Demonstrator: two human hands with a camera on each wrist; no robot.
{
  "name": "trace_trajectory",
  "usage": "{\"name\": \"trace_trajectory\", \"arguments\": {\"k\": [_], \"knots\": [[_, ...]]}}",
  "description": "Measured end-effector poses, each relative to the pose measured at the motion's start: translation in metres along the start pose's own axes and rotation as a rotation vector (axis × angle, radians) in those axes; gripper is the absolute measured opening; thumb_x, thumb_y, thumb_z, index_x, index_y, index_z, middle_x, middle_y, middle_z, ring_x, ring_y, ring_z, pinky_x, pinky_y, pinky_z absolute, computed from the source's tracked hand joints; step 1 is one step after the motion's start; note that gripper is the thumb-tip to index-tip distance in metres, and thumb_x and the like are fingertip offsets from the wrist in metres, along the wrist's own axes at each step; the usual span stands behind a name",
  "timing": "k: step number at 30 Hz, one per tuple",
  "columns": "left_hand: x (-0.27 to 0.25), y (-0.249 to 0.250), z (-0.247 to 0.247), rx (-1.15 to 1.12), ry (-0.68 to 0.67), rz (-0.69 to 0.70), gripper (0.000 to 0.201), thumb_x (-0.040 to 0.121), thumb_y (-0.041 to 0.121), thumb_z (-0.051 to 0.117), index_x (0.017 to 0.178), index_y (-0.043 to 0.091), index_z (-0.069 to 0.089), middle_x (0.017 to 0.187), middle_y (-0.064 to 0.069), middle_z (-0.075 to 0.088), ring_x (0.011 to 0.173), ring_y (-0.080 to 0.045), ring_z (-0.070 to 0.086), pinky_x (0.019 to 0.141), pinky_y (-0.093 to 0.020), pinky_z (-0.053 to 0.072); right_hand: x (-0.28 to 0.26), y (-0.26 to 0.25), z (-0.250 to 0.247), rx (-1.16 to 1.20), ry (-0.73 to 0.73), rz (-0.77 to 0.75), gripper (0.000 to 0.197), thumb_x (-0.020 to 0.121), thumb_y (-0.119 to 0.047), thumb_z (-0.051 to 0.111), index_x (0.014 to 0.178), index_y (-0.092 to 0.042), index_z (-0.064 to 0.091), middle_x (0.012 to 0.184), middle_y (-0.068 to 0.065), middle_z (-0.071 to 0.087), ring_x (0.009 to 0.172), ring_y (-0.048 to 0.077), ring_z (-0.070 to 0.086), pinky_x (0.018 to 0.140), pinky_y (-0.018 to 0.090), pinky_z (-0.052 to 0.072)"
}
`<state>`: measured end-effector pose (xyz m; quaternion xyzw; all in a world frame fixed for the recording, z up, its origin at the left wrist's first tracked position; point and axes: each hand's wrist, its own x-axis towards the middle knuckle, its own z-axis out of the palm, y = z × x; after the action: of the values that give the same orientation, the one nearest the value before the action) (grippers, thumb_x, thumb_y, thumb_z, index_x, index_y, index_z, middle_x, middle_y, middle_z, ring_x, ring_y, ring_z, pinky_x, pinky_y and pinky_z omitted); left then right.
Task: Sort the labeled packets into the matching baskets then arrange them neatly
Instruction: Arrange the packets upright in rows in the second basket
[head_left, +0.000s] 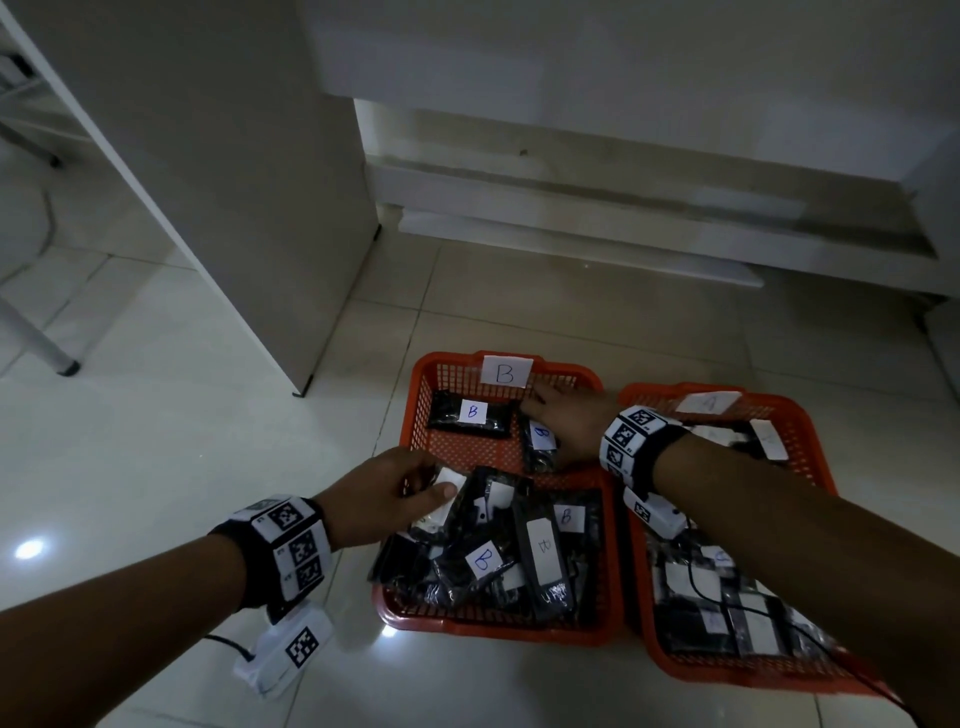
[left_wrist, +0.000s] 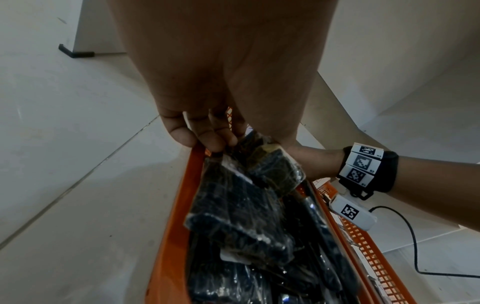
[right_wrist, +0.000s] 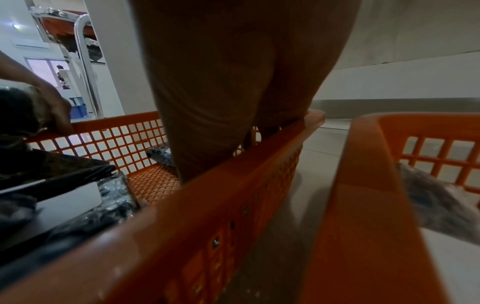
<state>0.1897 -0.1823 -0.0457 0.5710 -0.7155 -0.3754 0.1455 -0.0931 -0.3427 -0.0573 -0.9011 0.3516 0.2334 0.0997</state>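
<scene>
In basket B (head_left: 613, 519) our left hand (head_left: 384, 493) pinches a black packet (head_left: 457, 499); our right hand (head_left: 571, 421) rests flat, fingers straight, on another packet (head_left: 540, 441).

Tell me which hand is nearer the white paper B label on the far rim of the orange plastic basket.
Right. The right hand reaches inside the orange plastic basket, fingertips just below the white paper B label. The left hand is at the near-left, pinching a black packet from the pile.

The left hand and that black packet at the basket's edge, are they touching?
Touching. The left wrist view shows the left hand pinching the packet at its top corner.
</scene>
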Motion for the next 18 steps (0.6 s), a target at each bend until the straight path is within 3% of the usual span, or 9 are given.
{"name": "trace_trajectory", "arguments": {"k": [4,10,14,18], "knots": [[-0.0019,0.0026,0.0004,0.024,0.000,-0.018,0.035,0.097,0.061,0.054,0.103,0.027,0.061,0.089,0.009,0.058,0.075,-0.005,0.055,0.063,-0.014,0.044,-0.0018,0.0048,0.0024,0.024,-0.008,-0.044,0.086,0.084,-0.045,0.081,0.153,-0.042,0.030,0.159,0.008,0.024,0.100,0.030,0.064,0.077,0.041,0.061],[-0.0026,0.0087,-0.0031,-0.006,0.014,-0.014,0.034,0.098,0.054,0.057,0.102,0.021,0.062,0.088,0.002,0.059,0.074,-0.002,0.052,0.066,-0.014,0.046,-0.0005,0.0055,0.0024,0.109,0.000,-0.077,0.064,0.095,-0.036,0.072,0.151,-0.036,0.042,0.152,0.008,0.032,0.097,0.027,0.062,0.072,0.032,0.049],[-0.0037,0.0087,-0.0031,-0.016,0.015,0.016,0.036,0.098,0.054,0.057,0.101,0.018,0.062,0.085,0.001,0.057,0.074,-0.001,0.051,0.065,-0.014,0.045,0.0036,0.0067,0.0050,0.146,-0.003,-0.050,0.071,0.089,-0.038,0.078,0.150,-0.035,0.043,0.153,0.008,0.031,0.106,0.029,0.063,0.085,0.042,0.060],[-0.0039,0.0065,-0.0025,-0.021,0.011,0.020,0.038,0.098,0.056,0.056,0.107,0.020,0.063,0.085,0.003,0.057,0.073,-0.003,0.051,0.064,-0.015,0.045,0.0046,0.0061,0.0063,0.185,0.008,-0.021,0.072,0.088,-0.035,0.079,0.151,-0.035,0.044,0.160,0.007,0.026,0.122,0.031,0.059,0.095,0.040,0.058]]}}
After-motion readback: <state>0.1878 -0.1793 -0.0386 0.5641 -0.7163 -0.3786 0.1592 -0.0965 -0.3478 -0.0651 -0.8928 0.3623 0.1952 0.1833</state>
